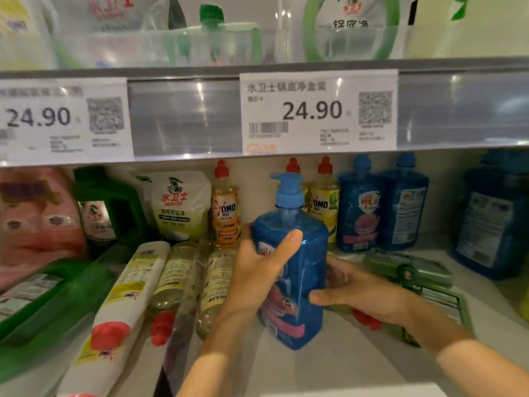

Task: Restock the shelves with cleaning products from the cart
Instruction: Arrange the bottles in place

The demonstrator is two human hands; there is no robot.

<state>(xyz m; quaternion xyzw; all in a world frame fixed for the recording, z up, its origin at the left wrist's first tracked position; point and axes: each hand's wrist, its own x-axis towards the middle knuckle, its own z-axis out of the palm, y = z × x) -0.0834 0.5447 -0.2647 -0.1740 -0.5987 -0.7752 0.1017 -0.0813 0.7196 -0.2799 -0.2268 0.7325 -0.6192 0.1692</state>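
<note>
Store shelf [343,365]: blue pump bottle [297,285], fingers of left hand [257,273] and right hand [363,293] clamped round it; likely risk, knocking the lying bottles [216,282] alongside while sliding in.

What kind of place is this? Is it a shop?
Most likely a shop's cleaning aisle: price tags reading 24.90 sit on the shelf edge, and matching blue bottles and red-capped bottles stand at the back.
</note>
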